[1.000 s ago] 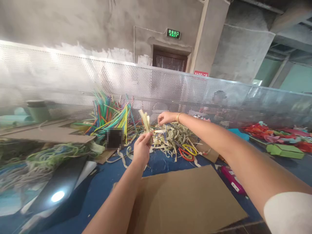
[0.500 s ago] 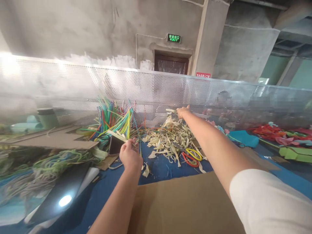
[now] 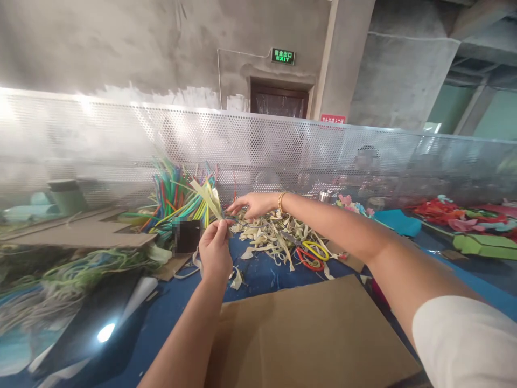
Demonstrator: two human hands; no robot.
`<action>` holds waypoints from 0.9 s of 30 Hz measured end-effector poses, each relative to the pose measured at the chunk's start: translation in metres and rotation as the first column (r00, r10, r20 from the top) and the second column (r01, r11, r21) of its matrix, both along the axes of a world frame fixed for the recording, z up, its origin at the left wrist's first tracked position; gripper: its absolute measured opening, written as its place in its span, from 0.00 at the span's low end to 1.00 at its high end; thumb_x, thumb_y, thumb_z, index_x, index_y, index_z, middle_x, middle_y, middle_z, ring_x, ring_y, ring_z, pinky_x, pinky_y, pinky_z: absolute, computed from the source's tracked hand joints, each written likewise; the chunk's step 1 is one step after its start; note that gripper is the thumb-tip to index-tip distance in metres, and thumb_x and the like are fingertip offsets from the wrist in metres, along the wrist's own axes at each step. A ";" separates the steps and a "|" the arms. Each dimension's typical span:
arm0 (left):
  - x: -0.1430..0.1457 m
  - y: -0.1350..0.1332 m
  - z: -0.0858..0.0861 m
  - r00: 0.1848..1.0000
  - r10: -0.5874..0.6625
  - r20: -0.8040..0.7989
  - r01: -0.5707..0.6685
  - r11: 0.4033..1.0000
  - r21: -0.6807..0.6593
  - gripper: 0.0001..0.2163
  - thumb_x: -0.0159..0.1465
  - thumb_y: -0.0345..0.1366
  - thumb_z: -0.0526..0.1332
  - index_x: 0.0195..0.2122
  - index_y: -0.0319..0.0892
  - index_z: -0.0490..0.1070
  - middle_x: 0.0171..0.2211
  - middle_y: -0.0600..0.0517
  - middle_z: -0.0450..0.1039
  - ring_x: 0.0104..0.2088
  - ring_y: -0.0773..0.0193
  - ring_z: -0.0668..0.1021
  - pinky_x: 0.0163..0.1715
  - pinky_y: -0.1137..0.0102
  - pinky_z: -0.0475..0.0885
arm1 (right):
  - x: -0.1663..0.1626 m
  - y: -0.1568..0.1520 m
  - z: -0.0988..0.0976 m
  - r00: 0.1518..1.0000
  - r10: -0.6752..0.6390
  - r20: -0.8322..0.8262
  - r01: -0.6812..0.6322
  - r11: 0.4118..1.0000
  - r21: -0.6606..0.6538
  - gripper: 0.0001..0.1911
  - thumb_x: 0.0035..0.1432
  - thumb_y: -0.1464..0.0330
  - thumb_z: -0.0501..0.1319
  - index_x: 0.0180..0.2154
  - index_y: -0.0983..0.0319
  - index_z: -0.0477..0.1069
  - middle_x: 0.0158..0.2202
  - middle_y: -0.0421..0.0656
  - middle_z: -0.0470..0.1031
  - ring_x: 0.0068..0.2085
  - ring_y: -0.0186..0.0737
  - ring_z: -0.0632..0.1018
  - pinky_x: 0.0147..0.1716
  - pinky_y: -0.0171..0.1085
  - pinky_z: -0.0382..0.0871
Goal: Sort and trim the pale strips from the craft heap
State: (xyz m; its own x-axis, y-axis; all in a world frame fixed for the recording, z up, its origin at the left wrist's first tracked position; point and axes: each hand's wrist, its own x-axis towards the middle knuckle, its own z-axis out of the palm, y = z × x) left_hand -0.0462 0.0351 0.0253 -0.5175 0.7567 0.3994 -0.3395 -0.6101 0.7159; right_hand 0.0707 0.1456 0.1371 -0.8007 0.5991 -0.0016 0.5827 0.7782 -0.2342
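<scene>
My left hand (image 3: 215, 249) is closed on a small bunch of pale cream strips (image 3: 209, 197), which fan upward above the blue table (image 3: 169, 307). My right hand (image 3: 251, 204) reaches across with fingers stretched out, lying over the left edge of a loose pile of cream strips (image 3: 274, 237). Its fingertips are close to the bunch in my left hand. A gold bracelet (image 3: 280, 201) circles my right wrist. Red and yellow rings (image 3: 312, 252) lie at the pile's right side.
A cardboard sheet (image 3: 307, 334) covers the near table. Colourful thin strips (image 3: 180, 196) fan out at the back left beside a dark blurred object (image 3: 186, 235). A perforated metal screen (image 3: 283, 145) runs along the far edge. Green and red pieces lie far right.
My right hand has come back from the far side of the pile to its left edge, near my left hand. My left hand has lifted its bunch of strips upright.
</scene>
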 end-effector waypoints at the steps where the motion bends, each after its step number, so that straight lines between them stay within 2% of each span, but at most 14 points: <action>1: 0.000 -0.001 0.002 0.998 -0.058 0.011 0.058 0.998 0.014 0.09 0.55 0.41 0.66 0.28 0.39 0.75 0.29 0.51 0.74 0.29 0.69 0.71 0.31 0.73 0.64 | -0.006 -0.010 -0.004 0.995 0.101 -0.021 -0.103 0.980 -0.169 0.25 0.48 0.75 0.63 0.50 0.56 0.71 0.42 0.39 0.78 0.31 0.29 0.76 0.31 0.29 0.69; 3: 0.000 -0.001 0.004 0.988 -0.149 0.050 0.148 0.989 0.026 0.09 0.53 0.40 0.68 0.28 0.39 0.75 0.31 0.50 0.75 0.33 0.66 0.74 0.35 0.72 0.66 | -0.007 -0.021 -0.009 0.983 0.174 -0.063 -0.185 0.913 -0.365 0.18 0.49 0.73 0.63 0.45 0.61 0.72 0.33 0.38 0.77 0.25 0.27 0.73 0.25 0.28 0.67; 4: 0.000 0.000 0.004 0.981 -0.177 0.072 0.176 0.984 0.021 0.09 0.52 0.39 0.68 0.28 0.39 0.75 0.31 0.50 0.76 0.34 0.66 0.75 0.35 0.72 0.67 | -0.002 -0.022 -0.009 0.983 0.162 -0.084 -0.182 0.904 -0.388 0.12 0.51 0.70 0.64 0.40 0.63 0.73 0.28 0.37 0.75 0.23 0.27 0.70 0.23 0.28 0.64; 5: -0.001 0.000 0.004 0.976 -0.199 0.092 0.200 0.980 0.008 0.09 0.51 0.39 0.69 0.28 0.39 0.75 0.30 0.50 0.76 0.33 0.66 0.75 0.34 0.72 0.67 | 0.006 -0.020 -0.009 0.984 0.128 -0.122 -0.165 0.912 -0.376 0.09 0.52 0.67 0.64 0.36 0.65 0.74 0.25 0.36 0.72 0.22 0.26 0.67 0.21 0.28 0.62; 7: -0.001 0.001 0.004 0.964 -0.228 0.134 0.234 0.972 -0.034 0.09 0.50 0.38 0.69 0.28 0.39 0.75 0.30 0.50 0.76 0.33 0.66 0.76 0.30 0.75 0.67 | 0.031 -0.010 -0.005 0.964 0.032 -0.263 -0.117 0.942 -0.315 0.11 0.56 0.62 0.62 0.32 0.65 0.75 0.22 0.36 0.68 0.20 0.25 0.62 0.19 0.28 0.57; 9: -0.001 0.002 0.003 0.954 -0.249 0.168 0.266 0.960 -0.085 0.09 0.50 0.38 0.69 0.28 0.38 0.75 0.30 0.49 0.76 0.32 0.66 0.76 0.26 0.76 0.66 | 0.062 0.004 -0.001 0.898 -0.102 -0.428 -0.045 0.947 -0.319 0.12 0.57 0.62 0.61 0.32 0.65 0.75 0.24 0.36 0.69 0.20 0.25 0.60 0.19 0.28 0.55; 12: 0.002 0.001 0.002 0.939 -0.295 0.179 0.319 0.939 -0.126 0.08 0.51 0.37 0.68 0.29 0.38 0.76 0.31 0.49 0.76 0.32 0.66 0.76 0.24 0.77 0.65 | 0.105 0.019 -0.001 0.803 -0.265 -0.534 0.103 0.944 -0.312 0.13 0.56 0.62 0.62 0.29 0.66 0.75 0.19 0.34 0.63 0.19 0.25 0.57 0.19 0.28 0.53; 15: 0.006 -0.001 0.002 0.914 -0.353 0.200 0.385 0.911 -0.149 0.06 0.53 0.34 0.67 0.29 0.38 0.75 0.31 0.49 0.76 0.33 0.67 0.77 0.25 0.77 0.68 | 0.128 0.018 -0.009 0.807 -0.321 -0.496 0.192 0.936 -0.293 0.15 0.56 0.60 0.61 0.30 0.66 0.76 0.17 0.34 0.61 0.19 0.27 0.57 0.21 0.29 0.55; 17: 0.008 -0.002 0.003 0.898 -0.376 0.226 0.417 0.892 -0.175 0.04 0.55 0.32 0.66 0.29 0.37 0.75 0.31 0.48 0.76 0.33 0.66 0.77 0.27 0.76 0.70 | 0.131 0.011 -0.015 0.844 -0.347 -0.408 0.308 0.938 -0.159 0.13 0.55 0.62 0.61 0.30 0.65 0.78 0.19 0.36 0.66 0.20 0.27 0.61 0.23 0.30 0.57; 19: 0.010 -0.002 0.002 0.889 -0.393 0.235 0.440 0.876 -0.199 0.03 0.56 0.31 0.65 0.29 0.37 0.75 0.30 0.48 0.76 0.33 0.66 0.77 0.28 0.75 0.71 | 0.131 0.005 -0.019 0.832 -0.440 -0.338 0.477 0.879 0.028 0.12 0.54 0.63 0.61 0.30 0.63 0.80 0.23 0.38 0.73 0.24 0.29 0.68 0.26 0.30 0.59; 21: 0.011 -0.003 0.002 0.882 -0.414 0.226 0.459 0.864 -0.208 0.02 0.56 0.31 0.65 0.28 0.37 0.75 0.30 0.48 0.76 0.34 0.66 0.78 0.31 0.75 0.71 | 0.132 0.001 -0.020 0.760 -0.555 -0.338 0.623 0.769 0.140 0.13 0.55 0.63 0.59 0.32 0.61 0.81 0.27 0.40 0.77 0.28 0.32 0.72 0.28 0.30 0.60; 24: 0.012 -0.002 -0.001 0.874 -0.453 0.176 0.483 0.850 -0.210 0.05 0.53 0.33 0.68 0.29 0.38 0.75 0.31 0.48 0.76 0.34 0.65 0.78 0.32 0.74 0.71 | 0.140 0.003 -0.020 0.648 -0.659 -0.382 0.751 0.637 0.174 0.16 0.59 0.63 0.55 0.37 0.62 0.80 0.34 0.44 0.80 0.35 0.38 0.76 0.31 0.32 0.63; 27: 0.013 0.000 -0.005 0.906 -0.421 0.043 0.420 0.883 -0.207 0.10 0.49 0.38 0.71 0.28 0.38 0.76 0.31 0.47 0.77 0.33 0.64 0.77 0.32 0.72 0.70 | 0.147 0.003 -0.023 0.576 -0.716 -0.394 0.814 0.544 0.204 0.17 0.59 0.66 0.54 0.38 0.65 0.80 0.39 0.51 0.80 0.41 0.45 0.77 0.37 0.36 0.65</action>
